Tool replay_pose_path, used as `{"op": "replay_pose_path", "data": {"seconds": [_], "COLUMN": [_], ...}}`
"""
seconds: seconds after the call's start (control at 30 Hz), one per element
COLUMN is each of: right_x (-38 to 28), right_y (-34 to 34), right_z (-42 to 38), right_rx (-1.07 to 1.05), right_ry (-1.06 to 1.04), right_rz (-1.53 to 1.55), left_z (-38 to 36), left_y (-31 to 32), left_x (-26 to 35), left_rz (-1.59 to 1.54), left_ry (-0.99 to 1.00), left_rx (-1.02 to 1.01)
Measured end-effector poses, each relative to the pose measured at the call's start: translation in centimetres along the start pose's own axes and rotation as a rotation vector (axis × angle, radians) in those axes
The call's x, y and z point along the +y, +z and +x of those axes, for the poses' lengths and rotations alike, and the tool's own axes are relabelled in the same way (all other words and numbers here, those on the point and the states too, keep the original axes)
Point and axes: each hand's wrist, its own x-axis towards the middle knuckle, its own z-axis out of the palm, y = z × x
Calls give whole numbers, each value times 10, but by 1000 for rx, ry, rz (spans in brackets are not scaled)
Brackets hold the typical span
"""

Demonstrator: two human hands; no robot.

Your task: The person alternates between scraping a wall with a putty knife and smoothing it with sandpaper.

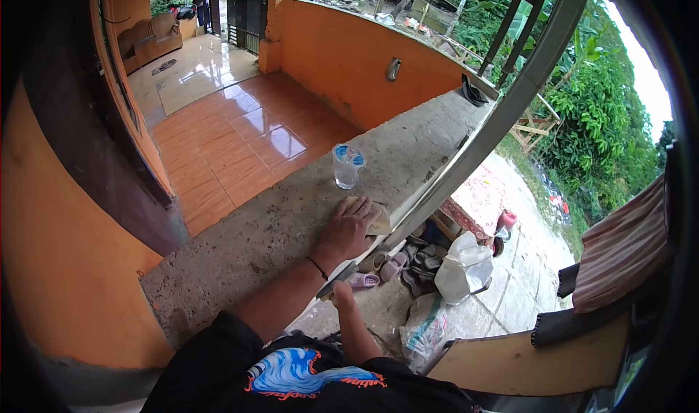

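My left hand, with a dark band at its wrist, lies on the rough concrete ledge, its fingers over a flat beige piece. Just beyond the fingers stands a clear plastic cup with a blue-marked lid, upright. Lower down, beside the ledge's outer edge, my right hand is closed around a dark, flat object, partly hidden and too small to name.
An orange wall and tiled floor lie beyond the ledge. A metal post slants along its right side. Below right are shoes, a white sack and a patterned table. Two people stand far off.
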Motion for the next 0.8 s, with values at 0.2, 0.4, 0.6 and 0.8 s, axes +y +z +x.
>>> {"op": "replay_pose_path", "data": {"seconds": [0.2, 0.4, 0.6, 0.8], "right_x": [-24, -26, -63, -23], "right_y": [37, -89, -52, 40], "right_z": [-33, 71, 5, -39], "right_rx": [-331, 8, -43, -448], "right_ry": [657, 254, -150, 632], "right_rz": [863, 333, -554, 921], "left_z": [-2, -3, -3, -2], "left_y": [5, 5, 5, -1], "left_x": [-3, -4, -2, -1], "left_rz": [-4, 27, 18, 7], "left_ry": [-2, -25, 1, -14], "left_rx": [6, -17, 38, -29]}}
